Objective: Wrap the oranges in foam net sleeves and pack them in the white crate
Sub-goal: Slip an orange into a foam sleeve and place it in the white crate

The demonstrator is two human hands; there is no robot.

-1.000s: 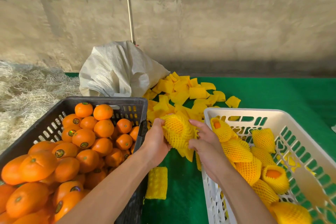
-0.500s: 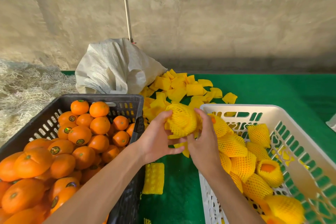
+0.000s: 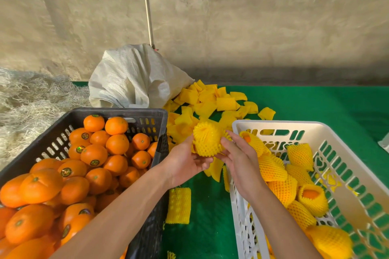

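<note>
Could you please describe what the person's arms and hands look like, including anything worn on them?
Both forearms are bare as far as the frame shows, with no sleeves visible. The left hand and right hand wear no gloves, and I see no rings, watch or bracelets. The fingers are uncovered.

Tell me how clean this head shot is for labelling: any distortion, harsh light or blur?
Head view: wide-angle bend curves the white crate rim and wall pole; warm sunlight falls unevenly, with a shadow band at the wall's foot; the wrapped orange and both hands stay sharp; the frame edges look slightly soft.
</note>
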